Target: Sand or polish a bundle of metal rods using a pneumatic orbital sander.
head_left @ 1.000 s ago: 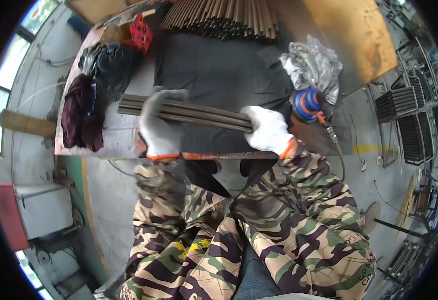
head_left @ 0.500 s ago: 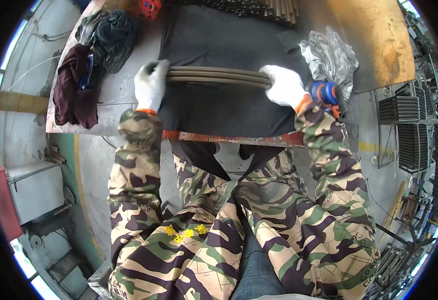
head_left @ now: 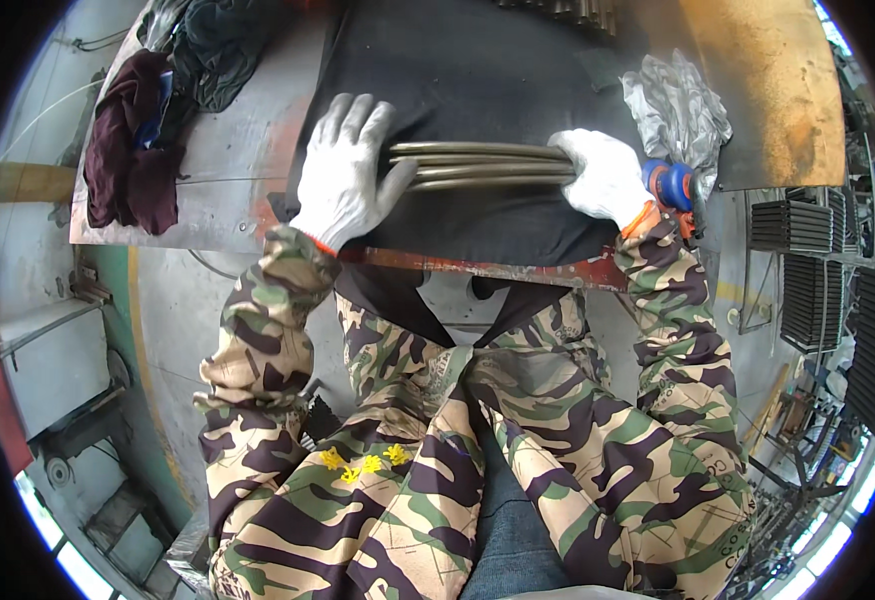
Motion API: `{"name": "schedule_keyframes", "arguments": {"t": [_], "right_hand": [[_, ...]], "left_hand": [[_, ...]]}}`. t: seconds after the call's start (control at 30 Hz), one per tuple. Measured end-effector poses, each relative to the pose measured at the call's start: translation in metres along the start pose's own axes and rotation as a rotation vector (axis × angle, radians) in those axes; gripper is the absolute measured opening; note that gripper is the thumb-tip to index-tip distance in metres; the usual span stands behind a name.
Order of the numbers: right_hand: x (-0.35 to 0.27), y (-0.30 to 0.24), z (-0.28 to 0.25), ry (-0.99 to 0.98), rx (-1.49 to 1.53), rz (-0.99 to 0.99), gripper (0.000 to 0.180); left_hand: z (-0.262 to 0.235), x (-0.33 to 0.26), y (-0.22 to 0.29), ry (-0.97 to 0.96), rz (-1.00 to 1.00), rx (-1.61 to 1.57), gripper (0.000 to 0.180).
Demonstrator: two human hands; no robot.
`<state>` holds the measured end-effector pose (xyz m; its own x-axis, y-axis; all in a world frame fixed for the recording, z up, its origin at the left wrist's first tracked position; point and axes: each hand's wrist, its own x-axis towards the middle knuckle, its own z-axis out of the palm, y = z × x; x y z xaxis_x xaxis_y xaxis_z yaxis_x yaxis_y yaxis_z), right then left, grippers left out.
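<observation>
A bundle of thin metal rods (head_left: 483,166) lies across a black mat (head_left: 478,80) on the metal workbench (head_left: 228,150). My left hand (head_left: 346,175), in a white work glove, rests flat over the bundle's left end with the fingers spread. My right hand (head_left: 603,175), also in a white glove, is closed around the bundle's right end. Both sleeves are camouflage cloth.
Dark clothes (head_left: 133,150) are heaped at the bench's left. A crumpled silver plastic sheet (head_left: 678,105) and a blue and orange tool (head_left: 673,185) lie right of my right hand. More rods (head_left: 558,10) lie at the far edge. Dark metal racks (head_left: 808,260) stand at right.
The view has dropped closer to the bench. My left hand has opened from gripping the rods' end to lying flat over it. My right hand keeps its hold.
</observation>
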<state>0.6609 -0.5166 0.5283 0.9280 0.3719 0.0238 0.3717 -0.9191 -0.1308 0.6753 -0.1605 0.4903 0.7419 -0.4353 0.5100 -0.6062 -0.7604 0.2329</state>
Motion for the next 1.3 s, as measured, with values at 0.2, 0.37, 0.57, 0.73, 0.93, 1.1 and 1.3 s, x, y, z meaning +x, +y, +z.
{"name": "schedule_keyframes", "arguments": {"t": [0.2,0.37,0.57,0.73,0.93,1.1,1.3], "right_hand": [[0.001,0.008,0.007,0.015,0.057,0.022,0.04],[-0.026,-0.009,-0.009,0.051,0.13,0.029,0.041],[0.004,0.003,-0.018,0.161,0.159,0.018,0.039],[0.016,0.017,0.015,0.051,0.03,0.035,0.044],[0.012,0.006,-0.01,-0.122,-0.026,0.09,0.055],[-0.013,0.009,0.028,0.218,0.026,-0.055,0.076],[-0.002,0.009,0.05,0.349,-0.088,0.054,0.083]], "left_hand": [[0.0,0.009,-0.005,-0.171,0.02,-0.035,0.072],[-0.019,0.002,-0.004,-0.277,0.002,-0.024,0.078],[-0.033,0.037,-0.016,-0.175,-0.106,-0.062,0.071],[0.013,0.014,-0.026,-0.119,-0.082,-0.033,0.086],[0.014,0.004,-0.014,-0.144,-0.09,-0.03,0.08],[0.013,0.012,-0.021,-0.07,0.056,0.144,0.078],[0.024,0.017,-0.023,-0.147,-0.033,0.059,0.08]]}}
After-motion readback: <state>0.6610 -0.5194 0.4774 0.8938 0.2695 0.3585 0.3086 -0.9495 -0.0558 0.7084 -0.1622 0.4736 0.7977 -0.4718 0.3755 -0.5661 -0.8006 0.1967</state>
